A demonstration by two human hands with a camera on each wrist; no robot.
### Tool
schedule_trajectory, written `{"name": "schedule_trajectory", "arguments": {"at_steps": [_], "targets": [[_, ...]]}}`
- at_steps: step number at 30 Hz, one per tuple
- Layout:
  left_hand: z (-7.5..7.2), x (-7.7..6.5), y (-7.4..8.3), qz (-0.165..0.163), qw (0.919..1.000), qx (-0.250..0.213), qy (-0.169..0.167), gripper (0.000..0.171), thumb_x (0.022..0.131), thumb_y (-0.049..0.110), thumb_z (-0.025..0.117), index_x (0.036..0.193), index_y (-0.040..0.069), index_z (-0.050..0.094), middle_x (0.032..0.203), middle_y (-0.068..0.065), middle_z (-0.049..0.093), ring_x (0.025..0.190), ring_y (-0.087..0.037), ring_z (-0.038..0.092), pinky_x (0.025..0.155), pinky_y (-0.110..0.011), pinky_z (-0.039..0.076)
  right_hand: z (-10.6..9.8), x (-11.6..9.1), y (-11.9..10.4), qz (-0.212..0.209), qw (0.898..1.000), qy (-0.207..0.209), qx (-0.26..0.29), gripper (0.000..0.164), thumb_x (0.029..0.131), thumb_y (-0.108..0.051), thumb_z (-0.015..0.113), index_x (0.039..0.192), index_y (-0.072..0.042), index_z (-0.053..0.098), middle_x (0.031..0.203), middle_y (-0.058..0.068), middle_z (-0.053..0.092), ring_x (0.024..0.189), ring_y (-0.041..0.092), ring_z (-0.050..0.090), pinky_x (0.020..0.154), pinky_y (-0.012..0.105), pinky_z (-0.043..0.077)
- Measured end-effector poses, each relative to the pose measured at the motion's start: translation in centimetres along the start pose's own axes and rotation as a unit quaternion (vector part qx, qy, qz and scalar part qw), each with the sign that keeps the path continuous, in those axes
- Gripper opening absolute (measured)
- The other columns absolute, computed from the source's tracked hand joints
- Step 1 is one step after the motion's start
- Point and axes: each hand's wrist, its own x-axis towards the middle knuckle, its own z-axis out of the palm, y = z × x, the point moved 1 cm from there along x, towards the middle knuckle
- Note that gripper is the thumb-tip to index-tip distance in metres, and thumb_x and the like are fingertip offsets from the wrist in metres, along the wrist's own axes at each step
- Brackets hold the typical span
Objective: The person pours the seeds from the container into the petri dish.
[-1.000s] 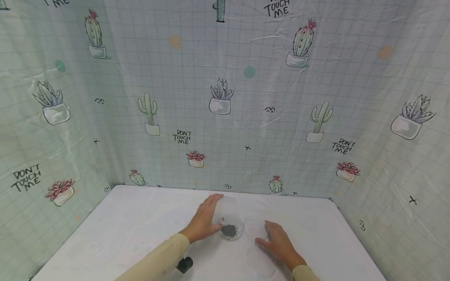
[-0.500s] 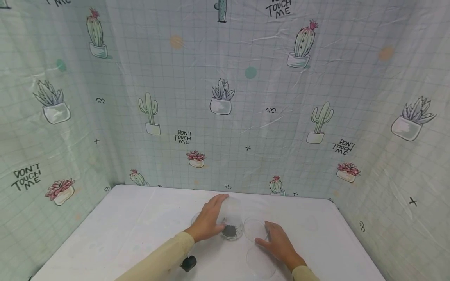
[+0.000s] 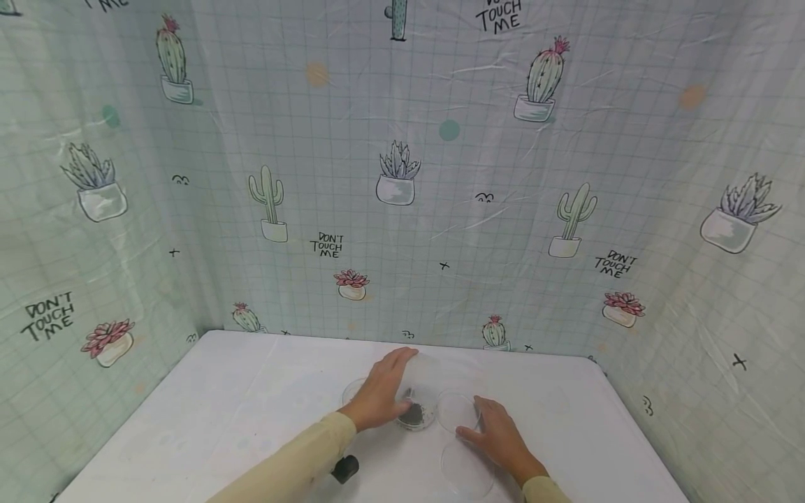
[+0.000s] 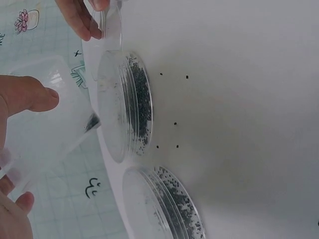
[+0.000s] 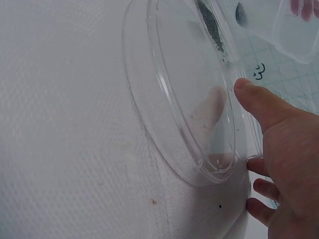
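Observation:
My left hand (image 3: 377, 395) grips a translucent plastic container (image 4: 55, 124), tilted so that its low corner, with dark granules in it, points down over a round clear petri dish (image 3: 430, 419). Black granules (image 4: 142, 104) lie in that dish. A second petri dish (image 4: 174, 204) with black granules stands beside it, partly behind my left hand in the head view. My right hand (image 3: 499, 429) holds the side of another clear petri dish (image 3: 458, 409), thumb at its rim and fingers at the far edge in the right wrist view.
A clear round dish or lid (image 3: 467, 471) lies nearer to me on the white table (image 3: 585, 433). A few stray granules (image 4: 175, 123) are scattered on the tabletop. A black object (image 3: 344, 469) shows under my left sleeve. A cactus-printed curtain (image 3: 402, 230) surrounds the table's back and sides.
My left hand has shifted a little to the right with the tilted container, bringing the dish behind it into sight. My right hand has stayed in place.

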Motion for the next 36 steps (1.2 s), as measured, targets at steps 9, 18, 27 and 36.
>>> {"name": "schedule_trajectory", "arguments": {"at_steps": [9,18,27,36], "targets": [[0.6,0.6,0.4,0.015,0.9996,0.023,-0.005,0.091,0.07,0.024,0.077,0.143,0.02,0.022,0.143,0.001,0.032,0.133,-0.016,0.032,0.109,-0.038,0.034,0.0,0.1,-0.1,0.009,1.0,-0.007,-0.002,0.083,0.071,-0.051,0.07,0.132,-0.001,0.044,0.135,0.017,0.046,0.127,0.036,0.039,0.105,0.052,0.034],[0.9,1.1,1.0,0.032,0.9985,0.043,-0.014,0.09,0.069,0.02,0.077,0.142,0.018,0.024,0.142,0.001,0.034,0.132,-0.015,0.033,0.109,-0.038,0.034,0.1,0.1,0.1,0.003,1.0,-0.008,-0.006,0.084,0.071,-0.052,0.07,0.132,-0.001,0.045,0.134,0.018,0.047,0.127,0.036,0.039,0.105,0.053,0.034],[1.2,1.6,1.3,0.078,0.9937,0.08,-0.01,0.091,0.067,0.02,0.077,0.142,0.017,0.025,0.141,0.002,0.033,0.133,-0.013,0.03,0.109,-0.035,0.034,0.0,0.1,0.0,0.007,1.0,-0.012,-0.008,0.084,0.07,-0.052,0.07,0.132,-0.001,0.044,0.134,0.017,0.047,0.127,0.036,0.04,0.104,0.053,0.035],[1.6,2.1,1.6,0.105,0.9882,0.11,-0.018,0.094,0.066,0.022,0.079,0.142,0.017,0.025,0.142,0.001,0.034,0.135,-0.013,0.029,0.112,-0.033,0.03,0.1,0.2,0.2,0.0,1.0,-0.013,-0.007,0.084,0.07,-0.052,0.07,0.132,-0.001,0.044,0.134,0.017,0.047,0.126,0.036,0.04,0.104,0.052,0.035]]}}
